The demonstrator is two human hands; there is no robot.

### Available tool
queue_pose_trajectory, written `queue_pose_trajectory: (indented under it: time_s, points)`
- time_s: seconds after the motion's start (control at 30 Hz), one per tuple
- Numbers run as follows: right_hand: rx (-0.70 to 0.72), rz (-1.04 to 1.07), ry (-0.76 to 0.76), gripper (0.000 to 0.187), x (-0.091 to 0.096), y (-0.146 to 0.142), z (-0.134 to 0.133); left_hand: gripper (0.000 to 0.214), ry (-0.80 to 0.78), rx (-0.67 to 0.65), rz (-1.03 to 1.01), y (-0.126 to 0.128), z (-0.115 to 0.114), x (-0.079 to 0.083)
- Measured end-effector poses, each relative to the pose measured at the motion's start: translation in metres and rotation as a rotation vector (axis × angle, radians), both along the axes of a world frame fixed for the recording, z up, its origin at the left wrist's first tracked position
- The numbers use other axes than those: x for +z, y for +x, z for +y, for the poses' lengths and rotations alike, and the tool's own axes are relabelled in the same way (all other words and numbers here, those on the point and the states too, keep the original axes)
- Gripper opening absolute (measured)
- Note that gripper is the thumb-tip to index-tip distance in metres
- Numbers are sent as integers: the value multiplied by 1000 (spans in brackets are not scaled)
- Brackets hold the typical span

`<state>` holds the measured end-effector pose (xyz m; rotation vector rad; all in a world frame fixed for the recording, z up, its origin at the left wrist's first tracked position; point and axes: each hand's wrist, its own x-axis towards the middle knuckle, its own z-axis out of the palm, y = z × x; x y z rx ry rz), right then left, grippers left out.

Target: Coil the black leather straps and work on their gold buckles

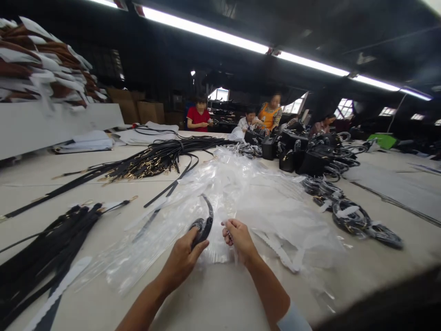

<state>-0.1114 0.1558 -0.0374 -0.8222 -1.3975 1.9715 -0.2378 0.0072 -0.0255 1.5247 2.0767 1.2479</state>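
Observation:
My left hand [184, 258] is closed around a coiled black strap [207, 225], whose loose end curves upward. A little to its right, my right hand [237, 239] is closed in a pinch over clear plastic bags [193, 216]. What its fingers hold, if anything, I cannot make out. The bags lie spread across the table under and beyond both hands. White crumpled plastic sheeting [289, 216] lies to the right of my right hand, with a torn white strip near its edge.
Black straps with gold clasps [151, 161] lie heaped at the back left, more black straps [51, 257] at the near left. Plastic-wrapped coiled straps [351, 216] line the right. Black bags [312, 158] stand behind. Several people work beyond the table [213, 299].

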Motion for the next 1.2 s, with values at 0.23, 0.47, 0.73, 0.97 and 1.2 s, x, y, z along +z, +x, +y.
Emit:
queue_pose_trajectory:
  time_s: [0.23,0.47,0.73,0.97,1.2]
  points:
    - [240,91,-205,35,15,8,-11,17,-87,-87,83,5,2,-6]
    - [276,260,-385,30,23,12,-6,21,-93,-32,64,3,1,-2]
    - [201,259,-414,34,11,8,-2,21,-17,-145,28,14,0,-9]
    - [232,227,-410,42,11,8,-7,24,-27,-245,-244,19,-2,5]
    - [73,163,89,49,21,9,-11,30,-4,-431,-771,16,-7,16]
